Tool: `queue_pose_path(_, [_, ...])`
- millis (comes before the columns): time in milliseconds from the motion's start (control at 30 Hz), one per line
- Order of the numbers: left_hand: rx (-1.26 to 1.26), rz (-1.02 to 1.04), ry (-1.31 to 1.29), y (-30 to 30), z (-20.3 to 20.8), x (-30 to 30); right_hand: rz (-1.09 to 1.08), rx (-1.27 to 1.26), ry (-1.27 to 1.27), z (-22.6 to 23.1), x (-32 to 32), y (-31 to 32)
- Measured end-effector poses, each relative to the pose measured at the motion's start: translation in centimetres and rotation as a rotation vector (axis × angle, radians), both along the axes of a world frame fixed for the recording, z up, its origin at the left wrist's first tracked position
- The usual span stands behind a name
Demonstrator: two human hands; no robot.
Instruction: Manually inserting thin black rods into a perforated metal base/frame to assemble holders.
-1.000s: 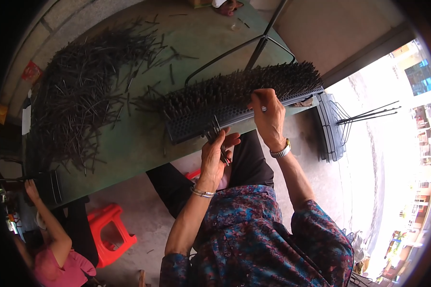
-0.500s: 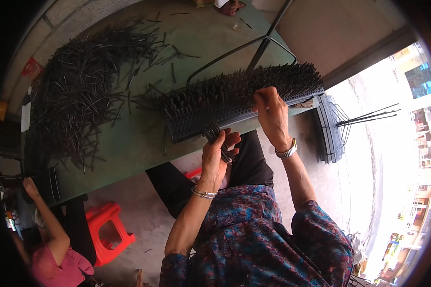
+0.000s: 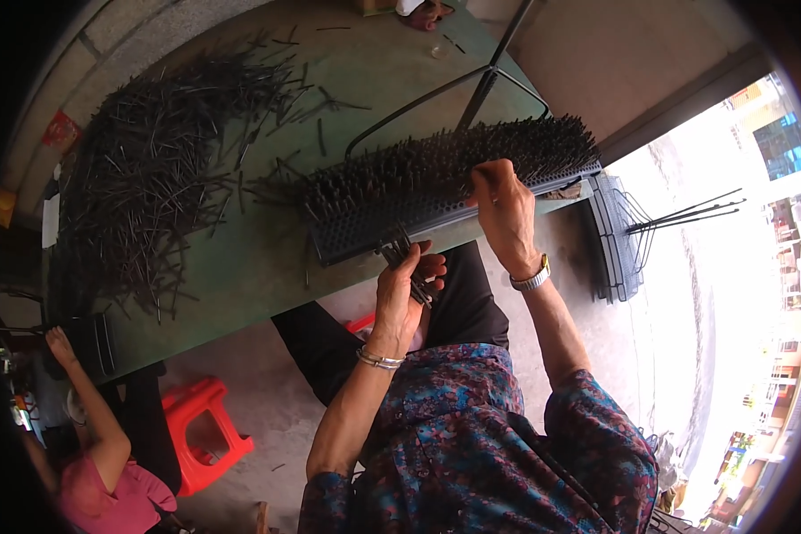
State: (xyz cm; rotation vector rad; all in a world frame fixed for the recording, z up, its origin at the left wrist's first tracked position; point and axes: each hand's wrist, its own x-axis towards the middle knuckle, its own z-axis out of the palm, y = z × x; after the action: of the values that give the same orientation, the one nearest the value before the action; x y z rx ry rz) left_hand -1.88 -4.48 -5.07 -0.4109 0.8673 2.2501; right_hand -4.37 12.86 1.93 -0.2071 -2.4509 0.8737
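A long perforated dark board (image 3: 351, 236) lies along the table's near edge, with rows of short dark sticks (image 3: 534, 142) standing upright in its holes. The strip of holes nearest me is bare at its left end. My left hand (image 3: 399, 303) is closed round a small bundle of dark sticks (image 3: 395, 251), just below the board's front edge. My right hand (image 3: 510, 222) is over the board's front edge, thumb and fingers pinched together at the standing sticks. Whatever is between those fingertips is hidden.
A big heap of loose dark sticks (image 3: 142, 169) covers the left of the green table (image 3: 258, 294). Behind the board stands a bent metal rod frame (image 3: 418, 93). A red stool (image 3: 206, 436) and a co-worker's arm (image 3: 89, 392) are at lower left. Grey racks (image 3: 616, 236) stand at right.
Both hands stay almost in the same place. My right fingertips have shifted very slightly left at the row of sticks.
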Motion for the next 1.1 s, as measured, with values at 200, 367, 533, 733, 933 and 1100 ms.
queue_pose_path(200, [0.008, 0.001, 0.002, 0.0, -0.1, 0.0, -0.010, 0.002, 0.010, -0.1, 0.4, -0.6])
queue_pose_path(367, [0.009, 0.013, -0.013, 0.1, 0.0, 0.1, 0.059, -0.015, 0.038, -0.7, 0.4, -0.6])
queue_pose_path(533, [0.012, 0.018, -0.008, 0.0, 0.1, 0.2, 0.071, -0.019, 0.065, -1.3, 0.3, -0.2])
queue_pose_path(733, [0.018, 0.019, -0.004, -0.1, -0.1, 0.2, 0.006, 0.081, 0.034, -1.2, 0.5, -0.9])
queue_pose_path(933, [0.027, 0.090, 0.002, 0.0, -0.7, 0.3, 0.037, 0.072, -0.024, -0.7, 0.1, -0.4])
queue_pose_path(1100, [0.000, 0.076, 0.022, 0.0, -1.0, 0.3, 0.099, 0.193, 0.013, -1.9, -0.4, -0.6])
